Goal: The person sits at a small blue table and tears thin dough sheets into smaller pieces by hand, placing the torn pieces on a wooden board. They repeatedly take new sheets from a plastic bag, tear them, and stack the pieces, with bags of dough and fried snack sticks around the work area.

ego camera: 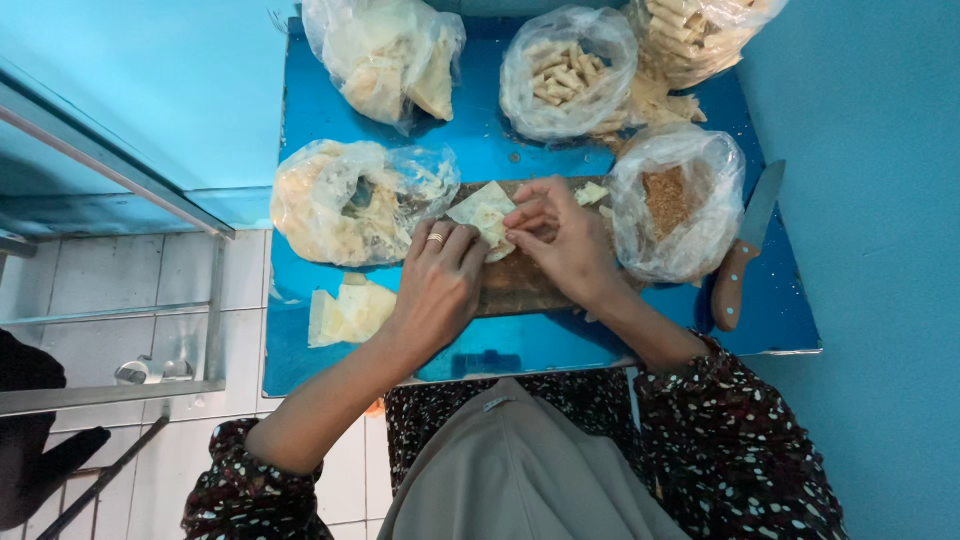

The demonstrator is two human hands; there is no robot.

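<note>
**Both hands fold a pastry sheet among bags of filling and rolls**

While four clear plastic bags ring the hands, each holds something different. Just left of the left fingers lies a bag of wrappers (345, 203), pale sheets crumpled inside, its mouth open toward the board. Just right of the right fingers stands a bag of filling (676, 203), brown and crumbly, mouth open upward. Beyond the fingertips, farther up the blue table (540, 345), sits a bag of rolls (568, 72), short pale sticks packed together. Up and to the left of the fingers is a bag of triangles (388, 55), folded pale pieces. A fifth bag of sticks (700, 35) shows at the top edge, with loose pieces spilled below it.

The sheet (483, 213) lies on the wooden board (520, 285), directly under and between the fingertips of both hands. The left hand (440, 285), a ring on one finger, presses its fingertips on the sheet's near edge, fingers close together. The right hand (565, 240) pinches the sheet's right corner, fingers curled narrow on it.

Below the left wrist lies a stack of cut sheets (350, 310). A knife (745, 250) with a wooden handle rests well right of the right hand, past the filling bag.
</note>
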